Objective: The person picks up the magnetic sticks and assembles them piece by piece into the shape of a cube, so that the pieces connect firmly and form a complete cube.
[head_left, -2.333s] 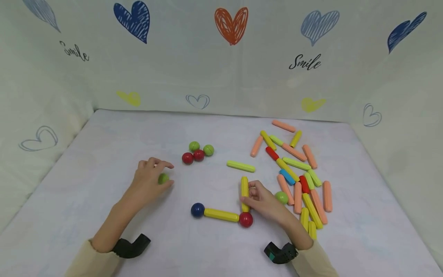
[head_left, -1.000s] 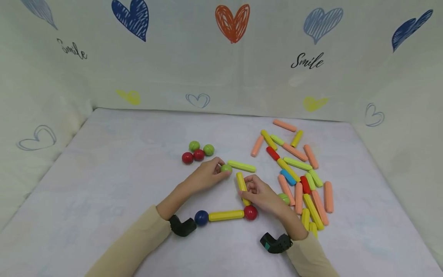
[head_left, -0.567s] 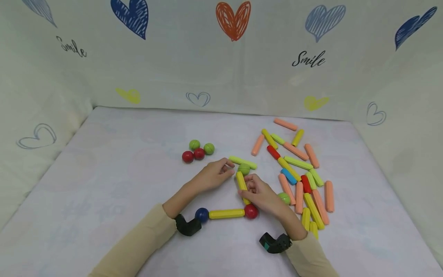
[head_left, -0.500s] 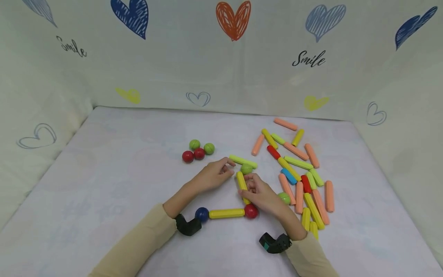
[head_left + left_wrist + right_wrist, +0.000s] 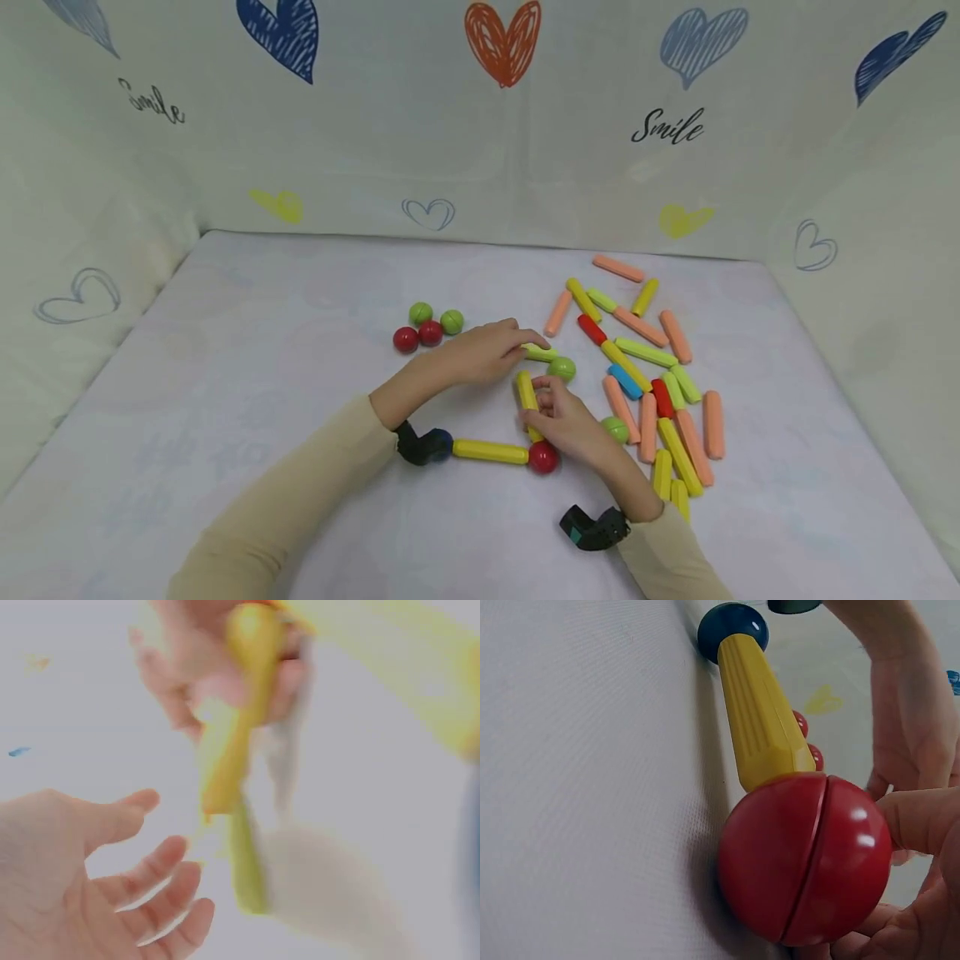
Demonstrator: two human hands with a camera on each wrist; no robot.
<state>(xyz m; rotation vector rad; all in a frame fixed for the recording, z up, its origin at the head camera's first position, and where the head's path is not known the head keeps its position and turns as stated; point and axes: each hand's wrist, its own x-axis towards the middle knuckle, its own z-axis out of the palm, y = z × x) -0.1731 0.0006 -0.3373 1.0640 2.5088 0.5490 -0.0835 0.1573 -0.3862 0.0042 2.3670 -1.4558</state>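
My right hand (image 5: 566, 421) pinches a yellow building stick (image 5: 527, 396) whose near end meets a red ball (image 5: 543, 457). From that ball a second yellow stick (image 5: 491, 452) runs left to a blue ball (image 5: 733, 631), which the left wrist camera mostly covers in the head view. My left hand (image 5: 483, 352) reaches over a light green stick (image 5: 540, 353); in the left wrist view its fingers (image 5: 154, 870) are spread and hold nothing. Just right of its fingertips, a loose green ball (image 5: 561, 369) lies beside that light green stick.
Two red balls (image 5: 406, 339) and two green balls (image 5: 421, 313) sit in a group at the back middle. Salmon (image 5: 714, 425), yellow, red, blue and light green sticks lie scattered at the right. Another green ball (image 5: 615, 430) is behind my right wrist.
My left hand brought the green ball from the left and let it go; the ball rolled right. The left hand followed over the light green stick. My right hand tilted its yellow stick slightly.
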